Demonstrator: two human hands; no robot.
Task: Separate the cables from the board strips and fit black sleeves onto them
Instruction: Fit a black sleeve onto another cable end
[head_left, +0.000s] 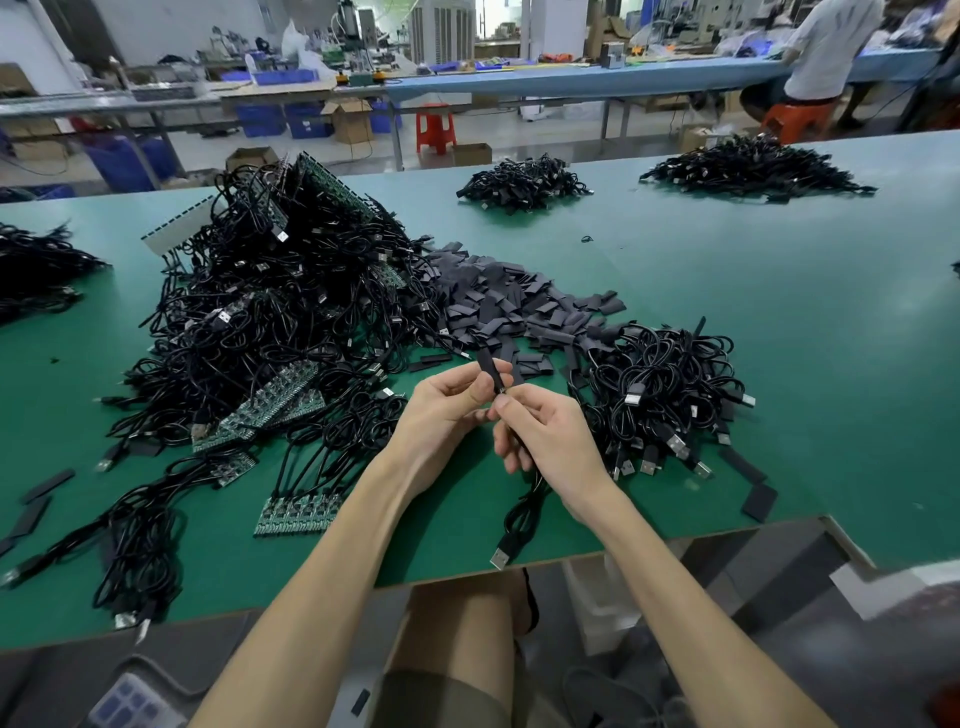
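One black sleeve (489, 370) stands between both hands, just above the near middle of the bench (779, 322). My left hand (445, 413) pinches it between the thumb and curled fingers. My right hand (551, 434) grips the cable (523, 512) close to its end, fingers folded round it, with the tip at the sleeve's mouth. From there the cable trails across the bench to its plug at the near edge. I judge the sleeve is only starting on and not yet seated. Just to the right lies a heap of coiled cables (667, 387), apparently finished. Behind the hands is the loose sleeve pile (519, 301). On the left a far larger tangle (270, 312) has green board strips (298, 515) attached, so most of the job looks undone.
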